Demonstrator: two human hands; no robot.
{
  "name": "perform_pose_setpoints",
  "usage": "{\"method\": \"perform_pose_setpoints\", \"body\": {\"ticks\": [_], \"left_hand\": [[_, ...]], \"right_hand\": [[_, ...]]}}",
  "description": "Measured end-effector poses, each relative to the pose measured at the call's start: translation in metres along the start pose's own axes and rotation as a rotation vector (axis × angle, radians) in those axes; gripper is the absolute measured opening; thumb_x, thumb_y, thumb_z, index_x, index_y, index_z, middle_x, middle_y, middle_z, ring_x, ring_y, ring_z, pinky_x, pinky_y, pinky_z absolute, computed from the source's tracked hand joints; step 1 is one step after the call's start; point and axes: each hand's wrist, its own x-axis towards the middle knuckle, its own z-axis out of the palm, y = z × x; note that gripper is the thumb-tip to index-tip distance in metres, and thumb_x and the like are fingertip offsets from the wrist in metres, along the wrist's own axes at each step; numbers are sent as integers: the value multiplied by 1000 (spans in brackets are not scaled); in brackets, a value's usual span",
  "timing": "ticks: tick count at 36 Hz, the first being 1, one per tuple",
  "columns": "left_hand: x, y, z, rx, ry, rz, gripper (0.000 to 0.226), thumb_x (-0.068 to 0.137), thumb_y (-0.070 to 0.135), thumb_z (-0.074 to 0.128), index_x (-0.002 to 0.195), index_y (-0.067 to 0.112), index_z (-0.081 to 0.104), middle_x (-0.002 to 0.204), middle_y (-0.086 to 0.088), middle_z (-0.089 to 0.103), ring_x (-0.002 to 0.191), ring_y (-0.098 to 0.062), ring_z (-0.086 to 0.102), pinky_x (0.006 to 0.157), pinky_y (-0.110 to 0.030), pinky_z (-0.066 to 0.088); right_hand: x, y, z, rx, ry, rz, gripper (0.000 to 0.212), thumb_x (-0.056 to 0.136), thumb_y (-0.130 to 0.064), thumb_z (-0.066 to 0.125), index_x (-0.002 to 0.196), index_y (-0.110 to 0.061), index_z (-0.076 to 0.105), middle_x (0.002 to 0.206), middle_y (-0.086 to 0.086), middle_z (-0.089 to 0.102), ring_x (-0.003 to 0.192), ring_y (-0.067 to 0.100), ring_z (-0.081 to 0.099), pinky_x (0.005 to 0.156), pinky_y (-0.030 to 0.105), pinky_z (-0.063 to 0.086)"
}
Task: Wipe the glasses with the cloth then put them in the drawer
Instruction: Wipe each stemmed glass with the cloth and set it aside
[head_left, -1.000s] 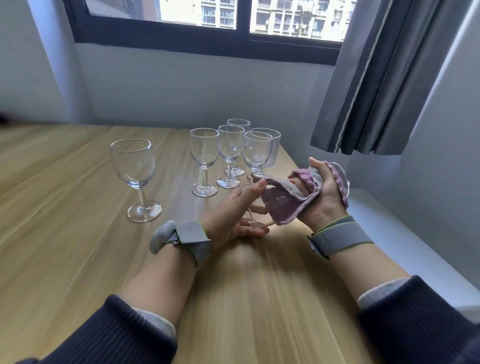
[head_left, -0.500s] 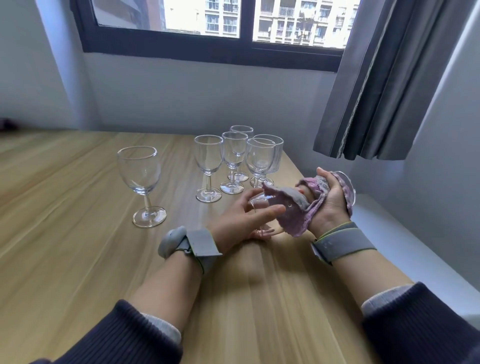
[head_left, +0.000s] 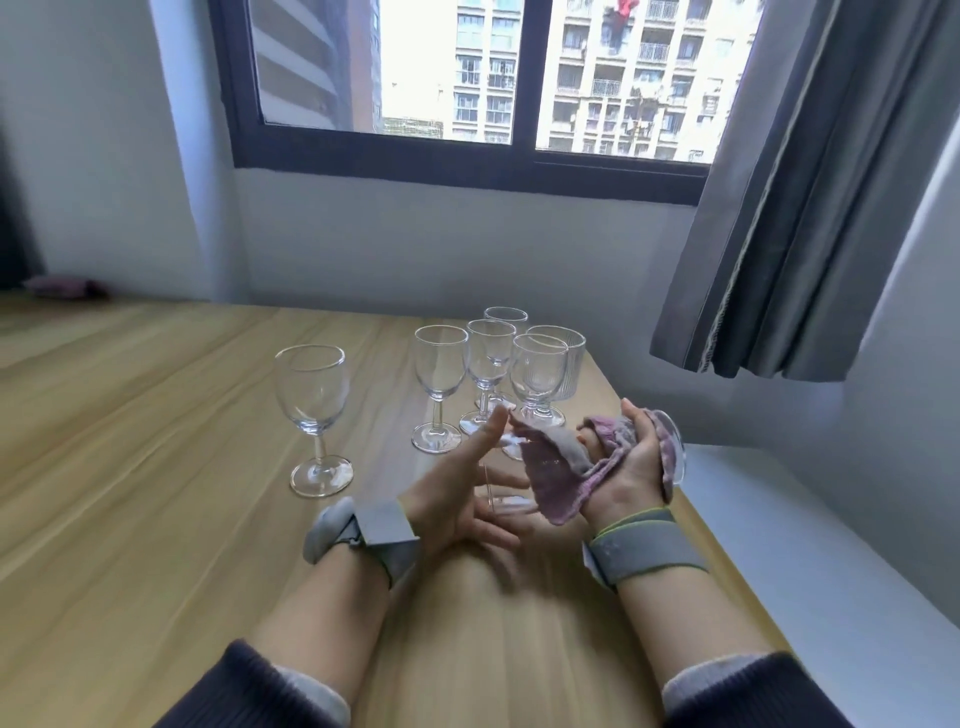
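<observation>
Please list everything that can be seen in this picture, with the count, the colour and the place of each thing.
Standing glasses: six, clear, on the table; one apart at left, five grouped.
Held glass: one, clear, lying between the hands, bowl in the cloth.
Cloth: one, pink-grey, in the right hand.
Table: one, light wood.
Window: one, dark frame, back wall.
Curtain: one, grey, right.
Left hand: at the stem, wristband grey.
Right hand: grips cloth and bowl.

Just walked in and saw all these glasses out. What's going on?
A person is wiping a wine glass with a pink cloth. The right hand grips the cloth around the bowl; the left hand, fingers spread, steadies the stem. Six more glasses stand on the table: one apart, five clustered. No drawer shows.
</observation>
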Motion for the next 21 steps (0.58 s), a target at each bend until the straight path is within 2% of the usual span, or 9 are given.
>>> {"method": "perform_pose_setpoints", "body": {"ticks": [2, 4, 7, 9, 11, 14, 17, 21], "left_hand": [[1, -1, 0, 32, 22, 21, 70, 74, 71, 50, 122, 21, 50, 98, -15, 63, 45, -22, 58, 37, -20, 42], [3, -2, 1, 36, 19, 68, 61, 73, 66, 63, 115, 22, 54, 95, -14, 64, 42, -21, 55, 37, -18, 40], [3, -2, 1, 20, 4, 96, 53, 75, 53, 70, 117, 24, 55, 106, -17, 63, 48, -26, 60, 44, -23, 48], [4, -4, -1, 19, -26, 131, 48, 76, 42, 75, 116, 25, 55, 107, -11, 64, 57, -27, 65, 52, -27, 53], [5, -8, -3, 8, -58, 195, 47, 74, 27, 76, 117, 25, 57, 104, -4, 65, 68, -22, 68, 64, -33, 58], [8, -13, -6, 102, -60, 301, 61, 64, 18, 82, 120, 28, 59, 113, 1, 66, 92, -17, 67, 84, -39, 56], [7, -12, -3, 181, -37, 323, 77, 58, 21, 85, 126, 35, 53, 127, 3, 60, 90, -18, 67, 81, -34, 55], [7, -11, -1, 130, -19, 283, 94, 48, 24, 87, 132, 33, 45, 128, -4, 55, 108, -16, 63, 84, -26, 52]], "right_hand": [[-1, -1, 1, -14, -16, 0, 36, 90, -31, 53, 59, -12, 48, 42, 5, 52, 35, 19, 53, 49, 20, 49], [-2, -3, 1, -12, -34, 4, 35, 90, -32, 53, 61, -12, 49, 41, 5, 53, 34, 19, 54, 42, 21, 49], [0, -6, 1, -36, -35, -1, 34, 90, -32, 54, 63, -13, 46, 39, 3, 51, 31, 17, 51, 38, 19, 46], [2, -8, -1, -34, -36, 2, 34, 91, -32, 53, 64, -12, 45, 38, 3, 50, 29, 16, 50, 37, 17, 45], [2, -8, -3, -23, -34, 9, 33, 90, -32, 53, 65, -12, 46, 39, 4, 52, 30, 17, 51, 38, 18, 46], [9, -8, -10, -4, 13, 9, 33, 89, -31, 54, 63, -11, 48, 40, 5, 53, 35, 19, 52, 44, 19, 48], [17, -9, -13, -7, 70, -1, 33, 83, -33, 60, 60, -14, 46, 44, 3, 49, 50, 20, 45, 59, 23, 42], [20, -11, -14, -14, 77, -16, 33, 84, -33, 60, 60, -13, 47, 50, 4, 47, 53, 20, 44, 62, 25, 41]]}}
